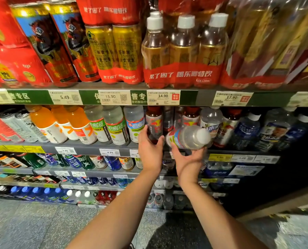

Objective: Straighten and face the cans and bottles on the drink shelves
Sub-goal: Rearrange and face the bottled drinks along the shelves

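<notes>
My right hand holds a clear bottle with a white cap from below, tipped on its side with the cap pointing towards me, in front of the second shelf. My left hand wraps around a dark red-capped bottle with a red and yellow label standing on that shelf. More red-capped bottles stand behind the tipped bottle. To the left stand clear bottles with green and blue labels and orange drink bottles.
The top shelf carries shrink-wrapped packs of golden bottles and cans, with price tags along its edge. Blue bottles fill the right of the second shelf. Lower shelves hold more bottles. The speckled floor lies below.
</notes>
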